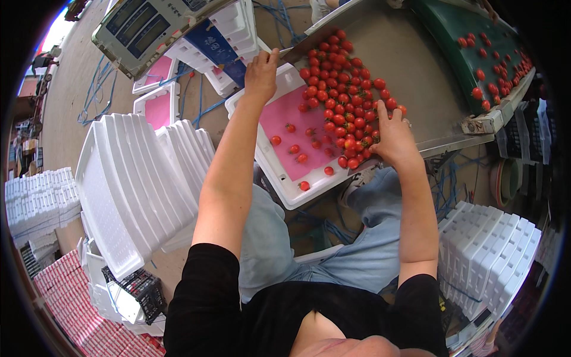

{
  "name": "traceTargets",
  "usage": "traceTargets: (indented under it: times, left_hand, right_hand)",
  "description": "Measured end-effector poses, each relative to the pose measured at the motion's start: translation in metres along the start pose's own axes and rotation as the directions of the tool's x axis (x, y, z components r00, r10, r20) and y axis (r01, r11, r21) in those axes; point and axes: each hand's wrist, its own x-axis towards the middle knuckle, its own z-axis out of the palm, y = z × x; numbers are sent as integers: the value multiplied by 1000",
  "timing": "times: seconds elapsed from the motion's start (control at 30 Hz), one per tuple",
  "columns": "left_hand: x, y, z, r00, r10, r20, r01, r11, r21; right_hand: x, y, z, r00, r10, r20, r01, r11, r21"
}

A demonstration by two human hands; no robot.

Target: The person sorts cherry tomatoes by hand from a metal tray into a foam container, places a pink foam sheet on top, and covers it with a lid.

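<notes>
Cherry tomatoes (pixel 339 93) lie massed on the end of a metal chute (pixel 401 58) and over the right side of a white foam tray (pixel 292 196). Pink liner (pixel 279 120) covers the tray's bottom, and several loose tomatoes rest on it; a few sit at its near rim. My right hand (pixel 392 134) is spread against the right edge of the tomato mass, fingers apart, touching the nearest fruit. My left hand (pixel 262 73) is at the tray's far left corner, beside the blue post of a digital scale; its fingers are bent, and whether they grip anything is unclear.
The scale's display (pixel 142 31) stands at upper left. Stacked white foam trays (pixel 134 178) rise at the left, more (pixel 486 254) at the right. A green conveyor belt (pixel 450 40) carries tomatoes beyond the chute. Blue straps (pixel 200 105) lie on the floor, and a black crate (pixel 145 290) is at lower left.
</notes>
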Motion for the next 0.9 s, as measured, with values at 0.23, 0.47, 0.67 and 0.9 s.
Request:
traceTargets:
  times: [0.23, 0.47, 0.67, 0.9]
  left_hand:
    - [2, -1, 0, 1000, -7, 13, 7, 999, -44]
    - [6, -2, -8, 998, -53, 44, 58, 993, -107]
    - [9, 8, -10, 994, -66, 82, 80, 980, -184]
    - [6, -6, -9, 995, -73, 64, 83, 982, -171]
  right_hand:
    - [4, -47, 13, 979, -196, 55, 186, 972, 145]
    - [89, -57, 5, 821, -211, -530, 329, 934, 138]
    - [200, -53, 22, 739, -132, -660, 321, 931, 173]
    - [169, -78, 31, 830, -276, -485, 402, 898, 177]
